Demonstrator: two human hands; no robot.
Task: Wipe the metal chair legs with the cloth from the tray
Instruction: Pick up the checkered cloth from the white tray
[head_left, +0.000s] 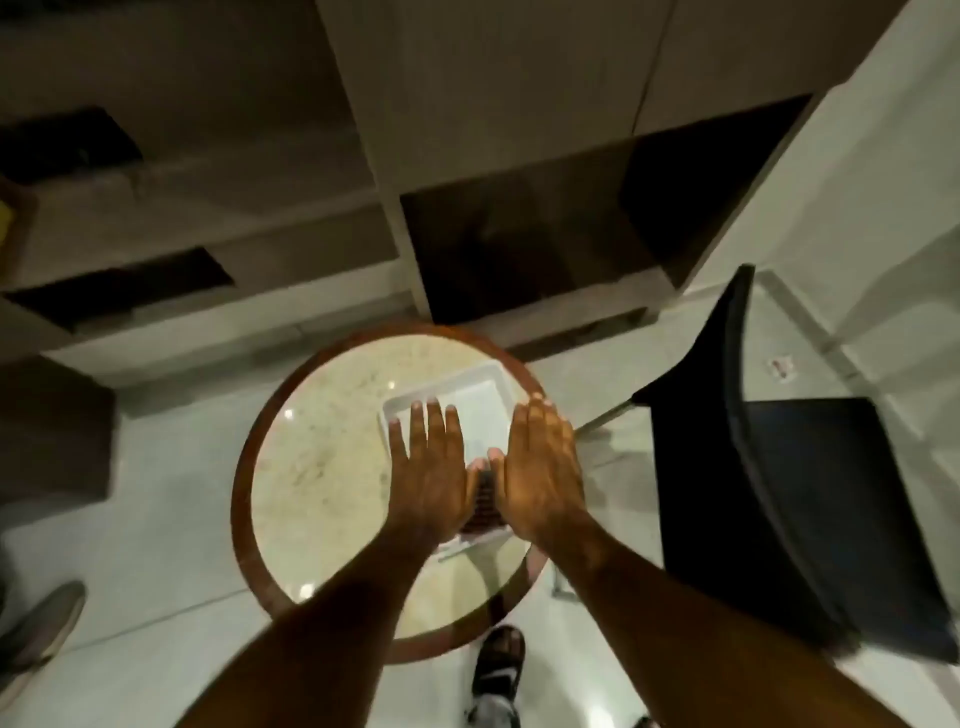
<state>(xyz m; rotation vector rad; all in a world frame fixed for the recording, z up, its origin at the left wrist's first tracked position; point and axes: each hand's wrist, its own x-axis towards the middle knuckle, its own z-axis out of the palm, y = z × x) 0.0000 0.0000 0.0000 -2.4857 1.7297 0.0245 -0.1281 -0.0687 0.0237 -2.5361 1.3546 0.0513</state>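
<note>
A white tray (480, 387) lies on a round stone-topped table (322, 467) with a brown rim. Both my hands hover flat over the tray, palms down and fingers spread. My left hand (431, 467) covers the tray's left part and my right hand (540, 467) its right part. Between the hands a dark ribbed thing (484, 506) shows in the tray; I cannot tell if it is the cloth. A black chair (810, 499) stands right of the table, with a thin metal leg (605, 418) showing near the table's edge.
Pale cabinets with dark open compartments (535, 244) stand behind the table. The floor (171, 551) is light and glossy. My sandalled foot (498, 660) is below the table, and another person's shoe (41, 634) is at the lower left.
</note>
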